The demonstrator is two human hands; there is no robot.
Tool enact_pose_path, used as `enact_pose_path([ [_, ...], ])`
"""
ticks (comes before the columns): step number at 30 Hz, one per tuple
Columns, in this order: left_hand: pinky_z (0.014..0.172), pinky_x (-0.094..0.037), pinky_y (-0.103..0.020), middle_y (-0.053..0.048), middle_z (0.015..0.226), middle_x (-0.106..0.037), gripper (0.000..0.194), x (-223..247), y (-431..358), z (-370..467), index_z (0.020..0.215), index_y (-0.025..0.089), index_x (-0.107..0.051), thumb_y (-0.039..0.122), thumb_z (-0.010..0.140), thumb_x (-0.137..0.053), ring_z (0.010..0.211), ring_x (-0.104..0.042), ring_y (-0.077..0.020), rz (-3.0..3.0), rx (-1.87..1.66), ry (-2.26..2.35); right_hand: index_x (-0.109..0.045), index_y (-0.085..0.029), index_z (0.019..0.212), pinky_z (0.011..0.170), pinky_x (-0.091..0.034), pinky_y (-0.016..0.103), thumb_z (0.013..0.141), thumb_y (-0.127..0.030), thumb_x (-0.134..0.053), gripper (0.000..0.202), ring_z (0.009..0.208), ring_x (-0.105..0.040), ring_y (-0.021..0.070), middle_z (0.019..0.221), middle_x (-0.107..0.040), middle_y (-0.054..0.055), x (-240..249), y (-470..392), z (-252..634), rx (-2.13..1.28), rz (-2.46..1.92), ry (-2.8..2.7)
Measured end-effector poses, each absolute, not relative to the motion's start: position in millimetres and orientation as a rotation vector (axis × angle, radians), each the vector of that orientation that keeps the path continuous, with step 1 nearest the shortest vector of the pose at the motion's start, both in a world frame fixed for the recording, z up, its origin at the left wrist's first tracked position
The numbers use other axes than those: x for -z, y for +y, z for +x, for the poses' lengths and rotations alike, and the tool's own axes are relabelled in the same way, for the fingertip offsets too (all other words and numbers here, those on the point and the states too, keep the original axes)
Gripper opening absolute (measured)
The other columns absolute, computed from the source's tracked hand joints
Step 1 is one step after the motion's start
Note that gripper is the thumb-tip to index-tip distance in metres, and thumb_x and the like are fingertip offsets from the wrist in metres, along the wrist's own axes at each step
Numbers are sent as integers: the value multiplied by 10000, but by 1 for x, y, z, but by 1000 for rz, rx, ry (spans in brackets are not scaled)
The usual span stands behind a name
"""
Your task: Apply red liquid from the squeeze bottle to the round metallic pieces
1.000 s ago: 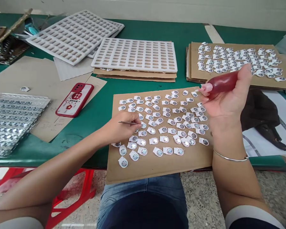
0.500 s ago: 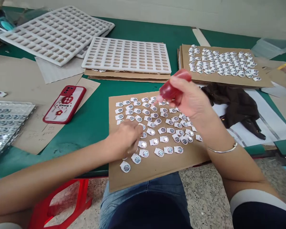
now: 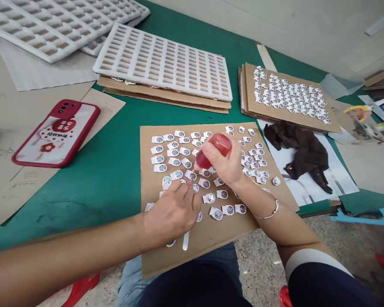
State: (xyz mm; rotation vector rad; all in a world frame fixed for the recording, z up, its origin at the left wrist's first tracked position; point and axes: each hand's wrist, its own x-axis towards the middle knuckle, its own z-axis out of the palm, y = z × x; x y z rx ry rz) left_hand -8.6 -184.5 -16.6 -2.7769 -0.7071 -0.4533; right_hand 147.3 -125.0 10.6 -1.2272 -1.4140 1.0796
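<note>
My right hand (image 3: 225,164) is wrapped round a red squeeze bottle (image 3: 222,144), tilted with its narrow tip down to the left. That tip is over or touching one of the small white tabs with round silver discs (image 3: 192,175); I cannot tell which. Just below, my left hand (image 3: 174,209) is closed, its fingertips pinched close to the bottle's tip. From under this hand sticks the flat, rounded end of a thin pale tool (image 3: 186,241); its other end is hidden. Many such tabs lie in rough rows on a brown cardboard sheet (image 3: 211,243).
A red-edged phone (image 3: 56,134) lies at left on paper. White slotted trays (image 3: 166,62) stand behind, one on cardboard. Another cardboard sheet (image 3: 275,113) at back right bears more tabs. Dark brown cloth (image 3: 307,151) lies on white paper at right. Wall behind.
The bottle has come down and left, its tip now near my left fingertips. My left hand has shifted down slightly, and the pale tool end now shows. The view has turned and moved closer.
</note>
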Motion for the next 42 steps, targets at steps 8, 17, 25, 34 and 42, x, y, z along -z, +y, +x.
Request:
enact_pose_path([
  [8, 580, -401, -355, -123, 666, -619, 168, 17, -188, -9, 692, 117, -512, 41, 809, -417, 589, -531, -210, -2801, 444, -714, -549, -217, 752, 576, -501, 323, 691, -388, -675, 221, 580, -573, 146, 653, -612, 3, -3, -128, 148, -771, -1273, -1687],
  [17, 578, -393, -357, -108, 642, -605, 149, 18, -187, -9, 695, 125, -485, 37, 797, -422, 586, -530, -211, -2781, 410, -697, -553, -211, 737, 573, -478, 276, 669, -295, -700, 183, 585, -552, 111, 655, -612, -23, -2, -127, 146, -656, -1215, -1703],
  [25, 582, -389, -361, -90, 622, -584, 175, 18, -188, -10, 689, 138, -462, 26, 801, -386, 574, -515, -205, -2789, 411, -702, -548, -216, 759, 583, -489, 288, 668, -302, -703, 199, 590, -560, 116, 676, -629, -23, -1, -128, 147, -665, -1214, -1703],
  [34, 578, -389, -352, -86, 637, -598, 174, 19, -187, -10, 710, 130, -476, 19, 812, -389, 583, -524, -200, -2752, 421, -688, -544, -221, 731, 571, -491, 298, 688, -341, -688, 192, 582, -559, 128, 642, -614, -15, 0, -126, 147, -656, -1223, -1697],
  [42, 573, -387, -352, -92, 640, -599, 178, 18, -188, -9, 697, 131, -482, 23, 814, -402, 585, -532, -210, -2766, 418, -683, -532, -223, 736, 547, -483, 289, 689, -330, -694, 199, 537, -563, 118, 600, -603, -33, 0, -126, 147, -686, -1216, -1667],
])
